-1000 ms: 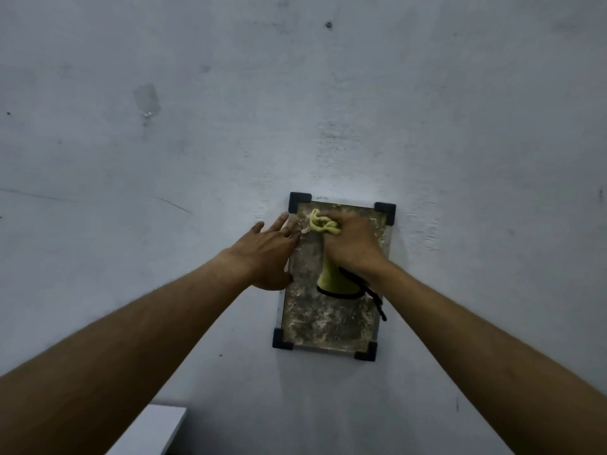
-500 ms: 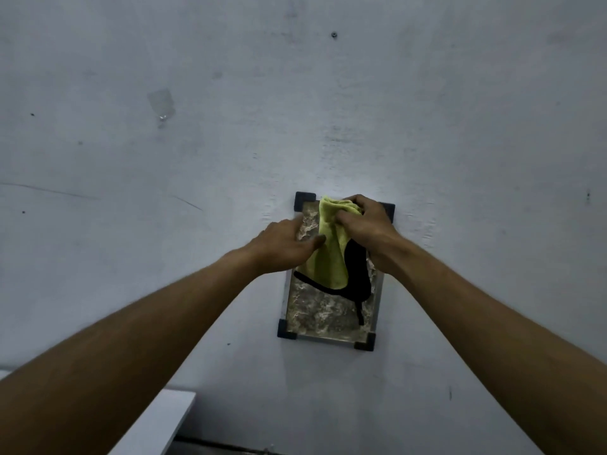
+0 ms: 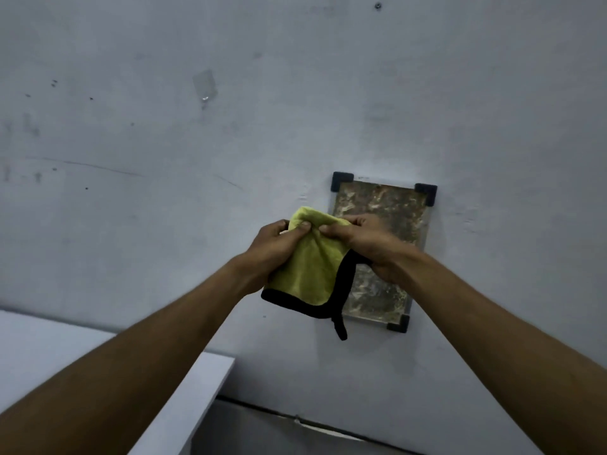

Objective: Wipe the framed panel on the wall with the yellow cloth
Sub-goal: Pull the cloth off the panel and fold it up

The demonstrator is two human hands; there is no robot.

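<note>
Both hands pinch yellow cloth (image 3: 307, 270) top edge: L hand (image 3: 276, 247), R hand (image 3: 368, 244). Framed panel (image 3: 382, 205) up-right, long axis vertical; R nearer.

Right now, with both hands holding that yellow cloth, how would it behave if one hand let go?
The yellow cloth looks floppy: it creases between the left hand and right hand and sags below them. Released, it would probably droop from the other hand. Its black hanging loop dangles freely, suggesting light, soft fabric.
</note>
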